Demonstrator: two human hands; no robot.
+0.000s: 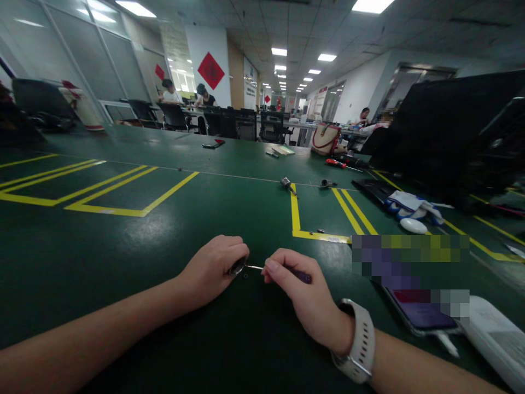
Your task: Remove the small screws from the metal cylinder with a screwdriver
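My left hand (214,267) is closed around a dark round hollow metal part (237,267), its open end facing right. In my right hand (301,284) is a small screwdriver (255,267) with a dark purple handle, pinched between thumb and fingers. The thin shaft points left and its tip reaches the rim of the hollow part; whether it goes inside I cannot tell. Just below that tip a tiny dark ring-like piece (245,276) lies on the green table (172,339). Most of the metal part is hidden by my left fingers.
Farther off lie a metal part with a shaft (287,184), a dark cylindrical part (327,184) and tiny pieces (320,231) by yellow tape. To the right are a phone (422,314) with a cable, a white mouse (413,226), gloves (412,202) and a red screwdriver (337,163).
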